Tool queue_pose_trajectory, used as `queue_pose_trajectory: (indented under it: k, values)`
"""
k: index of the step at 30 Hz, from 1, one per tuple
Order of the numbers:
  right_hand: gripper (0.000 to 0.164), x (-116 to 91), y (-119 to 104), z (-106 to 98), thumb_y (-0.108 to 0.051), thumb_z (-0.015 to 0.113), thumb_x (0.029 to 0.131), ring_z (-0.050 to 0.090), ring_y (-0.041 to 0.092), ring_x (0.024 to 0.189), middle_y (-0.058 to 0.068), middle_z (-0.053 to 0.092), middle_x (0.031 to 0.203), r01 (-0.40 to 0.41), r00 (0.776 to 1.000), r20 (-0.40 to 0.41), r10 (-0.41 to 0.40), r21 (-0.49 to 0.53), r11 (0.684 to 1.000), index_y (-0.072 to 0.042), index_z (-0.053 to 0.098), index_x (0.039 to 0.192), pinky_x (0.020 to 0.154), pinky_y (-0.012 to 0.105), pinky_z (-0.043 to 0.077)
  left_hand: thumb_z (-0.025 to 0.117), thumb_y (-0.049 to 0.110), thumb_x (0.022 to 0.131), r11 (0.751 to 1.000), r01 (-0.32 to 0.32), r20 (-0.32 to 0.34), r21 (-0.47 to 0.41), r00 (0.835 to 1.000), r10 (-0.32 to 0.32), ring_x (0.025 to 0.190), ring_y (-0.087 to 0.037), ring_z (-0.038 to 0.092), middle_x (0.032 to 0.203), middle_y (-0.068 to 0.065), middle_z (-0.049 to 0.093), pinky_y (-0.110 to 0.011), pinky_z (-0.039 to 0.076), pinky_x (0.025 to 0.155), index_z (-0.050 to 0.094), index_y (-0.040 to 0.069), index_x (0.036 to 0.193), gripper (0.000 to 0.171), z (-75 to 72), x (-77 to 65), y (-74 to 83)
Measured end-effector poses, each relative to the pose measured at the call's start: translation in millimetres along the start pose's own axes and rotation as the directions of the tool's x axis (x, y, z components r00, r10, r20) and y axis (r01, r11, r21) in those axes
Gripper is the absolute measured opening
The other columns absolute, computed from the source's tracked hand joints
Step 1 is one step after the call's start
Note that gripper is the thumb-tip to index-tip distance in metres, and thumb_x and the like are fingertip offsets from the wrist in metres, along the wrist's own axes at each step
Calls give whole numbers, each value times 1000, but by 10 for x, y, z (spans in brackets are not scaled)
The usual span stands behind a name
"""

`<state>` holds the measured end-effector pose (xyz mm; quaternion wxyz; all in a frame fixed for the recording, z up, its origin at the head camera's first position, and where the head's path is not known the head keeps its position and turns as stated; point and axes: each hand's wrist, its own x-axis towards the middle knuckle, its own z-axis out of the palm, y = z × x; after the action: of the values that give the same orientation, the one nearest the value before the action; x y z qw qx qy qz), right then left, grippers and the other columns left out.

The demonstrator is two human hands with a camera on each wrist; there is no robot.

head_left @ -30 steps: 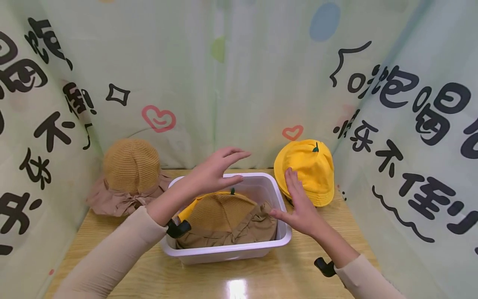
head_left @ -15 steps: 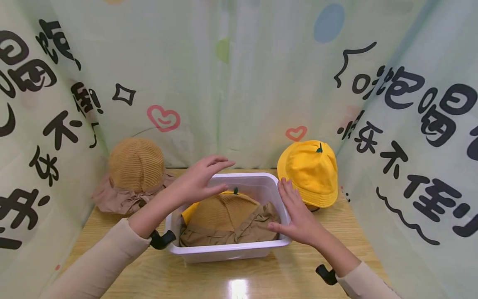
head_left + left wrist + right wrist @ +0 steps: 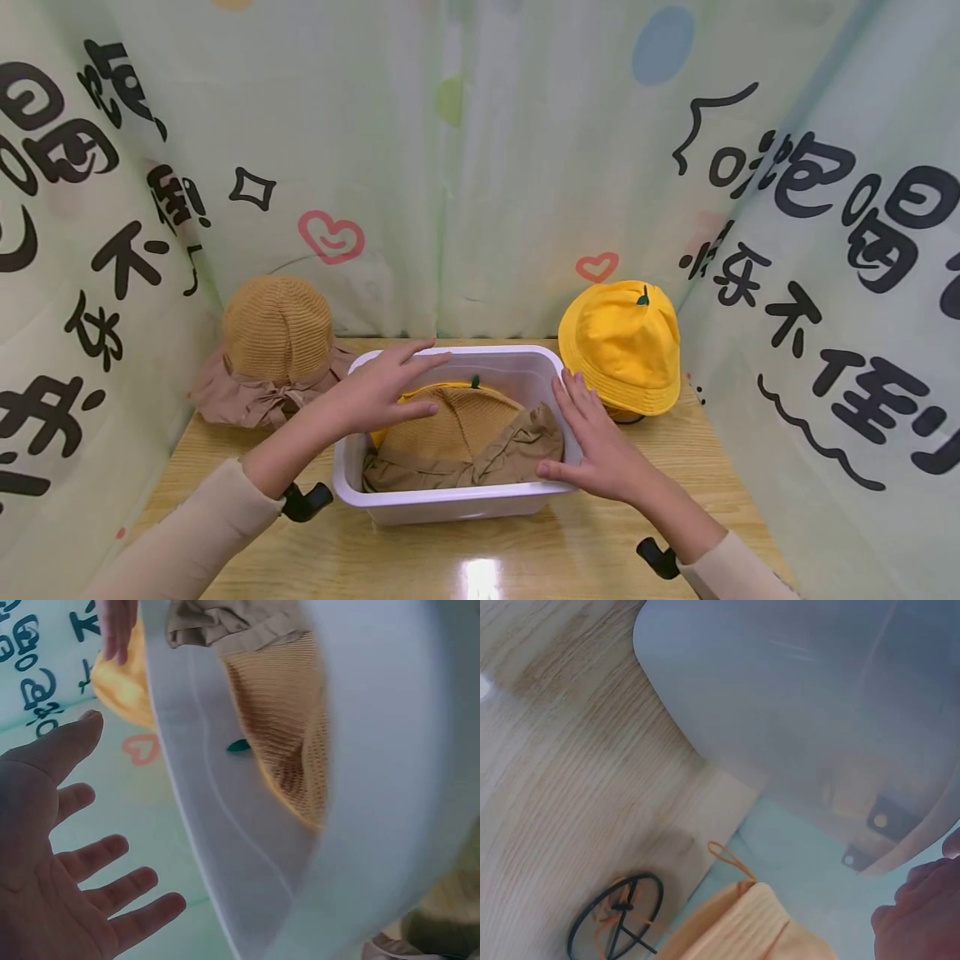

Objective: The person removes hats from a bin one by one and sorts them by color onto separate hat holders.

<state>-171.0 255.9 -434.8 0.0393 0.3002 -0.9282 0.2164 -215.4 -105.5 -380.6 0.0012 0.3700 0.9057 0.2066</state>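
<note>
Your head camera looked forward and down from the near side, sharing the inside of the bin (image 3: 521, 382) with your close left-wrist view; your right-wrist camera closely faced its right outer wall.

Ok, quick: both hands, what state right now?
Left hand: open, holding nothing.
Right hand: open, fingers straight, at the white bin.

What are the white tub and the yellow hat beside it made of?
The white tub looks like smooth, faintly glossy plastic, judging by its rounded, moulded rim. The yellow hat seems matte cloth, perhaps cotton: soft creases, no shine.
</note>
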Motion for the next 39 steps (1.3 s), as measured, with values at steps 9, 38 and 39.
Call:
queue_pose_trajectory:
  k: [9,38,39]
  values:
    - [118,-40,9,72,-74,64,80,6,42,152,26,9,164,14,1000,6,-14,-53,999,-1,16,158,120,58,15,70,36,93,999,-37,27,21,999,36,134,-44,45,152,-24,41,-59,39,107,43,14,152,69,268,-69,-134]
    - [120,-58,-1,152,-68,71,77,3,40,153,18,3,167,-74,997,18,74,2,997,-5,13,160,116,65,19,67,45,93,988,87,245,131,962,-118,143,-57,22,156,-38,22,-63,29,113,42,19,153,70,780,-79,-216]
    - [120,-57,0,151,-68,71,76,3,40,153,18,3,167,-75,997,18,75,6,997,-5,12,160,115,65,19,67,45,93,988,90,247,130,962,-120,143,-57,22,155,-39,21,-63,29,113,42,18,153,70,787,-76,-217]
